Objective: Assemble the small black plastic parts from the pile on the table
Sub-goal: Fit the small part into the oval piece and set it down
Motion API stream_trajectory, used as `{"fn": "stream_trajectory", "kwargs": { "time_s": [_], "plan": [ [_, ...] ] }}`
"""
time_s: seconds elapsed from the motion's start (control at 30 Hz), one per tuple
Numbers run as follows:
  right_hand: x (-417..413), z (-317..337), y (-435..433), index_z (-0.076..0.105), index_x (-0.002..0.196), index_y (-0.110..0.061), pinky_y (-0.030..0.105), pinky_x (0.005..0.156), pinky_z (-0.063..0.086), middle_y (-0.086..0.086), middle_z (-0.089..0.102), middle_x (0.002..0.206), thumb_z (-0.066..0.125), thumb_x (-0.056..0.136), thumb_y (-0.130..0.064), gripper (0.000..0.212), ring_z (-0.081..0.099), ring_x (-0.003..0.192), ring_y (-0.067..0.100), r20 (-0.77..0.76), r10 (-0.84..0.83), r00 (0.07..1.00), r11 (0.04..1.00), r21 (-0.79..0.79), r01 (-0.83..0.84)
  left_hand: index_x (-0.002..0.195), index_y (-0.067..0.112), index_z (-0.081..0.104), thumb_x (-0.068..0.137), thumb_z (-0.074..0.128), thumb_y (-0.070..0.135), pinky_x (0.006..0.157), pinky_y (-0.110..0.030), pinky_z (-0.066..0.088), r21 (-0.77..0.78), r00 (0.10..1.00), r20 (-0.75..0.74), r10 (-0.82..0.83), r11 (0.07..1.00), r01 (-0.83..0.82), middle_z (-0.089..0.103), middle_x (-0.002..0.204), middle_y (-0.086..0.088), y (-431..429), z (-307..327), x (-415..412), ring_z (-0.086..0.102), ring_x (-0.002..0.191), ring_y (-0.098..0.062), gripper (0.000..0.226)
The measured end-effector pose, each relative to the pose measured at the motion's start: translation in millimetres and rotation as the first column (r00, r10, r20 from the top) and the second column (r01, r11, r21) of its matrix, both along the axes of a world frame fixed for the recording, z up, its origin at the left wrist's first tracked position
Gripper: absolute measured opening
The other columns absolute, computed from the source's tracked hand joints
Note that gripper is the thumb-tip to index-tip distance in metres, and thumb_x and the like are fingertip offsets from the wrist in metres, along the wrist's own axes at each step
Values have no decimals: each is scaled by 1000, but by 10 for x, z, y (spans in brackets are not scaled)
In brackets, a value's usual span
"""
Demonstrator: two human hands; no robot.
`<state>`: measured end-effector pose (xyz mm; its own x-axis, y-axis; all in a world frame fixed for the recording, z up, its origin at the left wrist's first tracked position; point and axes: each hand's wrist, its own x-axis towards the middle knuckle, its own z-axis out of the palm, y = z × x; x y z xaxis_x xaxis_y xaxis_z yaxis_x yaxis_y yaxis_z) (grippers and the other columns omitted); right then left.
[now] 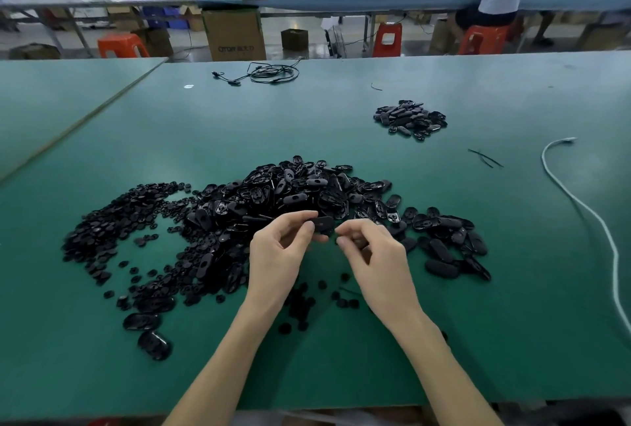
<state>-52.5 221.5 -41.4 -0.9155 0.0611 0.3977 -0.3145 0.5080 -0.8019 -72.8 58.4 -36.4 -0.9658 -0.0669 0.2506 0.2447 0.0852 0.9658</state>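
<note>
— My left grip [278,251] is pinching one small black part [323,223] with its thumb and fingertips. It holds the part up just over the near edge of the big pile [293,190].

— What does the part look like?

— It is a flat black oval with round ends. The side I see is smooth and a bit shiny. The big pile is full of ovals like it, and many lie hollow side up.

— And the other one?

— My right grip [374,255] is curled in. The tips of its thumb and first finger are close together, just beside the right end of the part. I cannot tell if something tiny sits between those tips, or if they touch the part.

— Where is all this?

— In the middle of the green surface [341,364], close to me. Left of the big pile lies a wide spread of little round black pieces [112,224]. Some loose round bits [300,302] lie between my arms. Far off to the right sits a small heap [409,118] of ovals, well apart from the big pile.

— Anything else?

— A white cord [580,207] snakes down the right side. A tangled black cable [269,72] lies near the far edge.
</note>
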Motion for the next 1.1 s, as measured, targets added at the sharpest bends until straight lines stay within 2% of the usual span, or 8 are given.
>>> {"fn": "stream_trajectory", "kwargs": {
  "time_s": [0.2,0.47,0.57,0.83,1.1],
  "plan": [
    [-6,11,6,71,100,-30,10,78,46,-23,64,98,72,96,-7,24,63,92,8,-45,-31,999,999,-33,30,111,17,78,99,69,9,84,-23,59,-6,1000,2,-22,1000,22,81,95,4,11,10,-8,79,89,-14,17],
    [12,25,8,71,98,-32,10,73,47,-9,69,95,76,93,-9,23,64,82,7,-4,-48,999,986,-159,47,105,23,81,90,79,16,82,-20,57,-23,998,8,-57,998,57,80,87,3,-6,27,2,77,86,-14,17],
    [5,27,11,72,96,-30,11,72,47,-11,70,95,77,93,-9,22,65,83,9,-13,-55,998,986,-156,52,104,23,82,88,81,16,78,-15,55,-27,998,13,-67,997,68,80,87,4,-2,34,11,77,86,-12,18],
    [10,40,9,74,95,-29,10,74,47,-15,68,95,77,92,-7,22,66,88,8,-39,-45,998,991,-127,39,100,27,82,83,84,13,82,-17,57,-54,993,6,-116,992,116,81,93,8,9,57,18,77,89,-11,22],
    [18,45,14,77,94,-24,10,75,46,-18,67,94,77,92,-5,19,63,91,11,-29,-25,999,995,-93,22,101,20,82,83,83,9,85,-19,57,-54,990,3,-142,988,142,81,96,6,2,51,23,76,94,-11,22]
  ]
}}
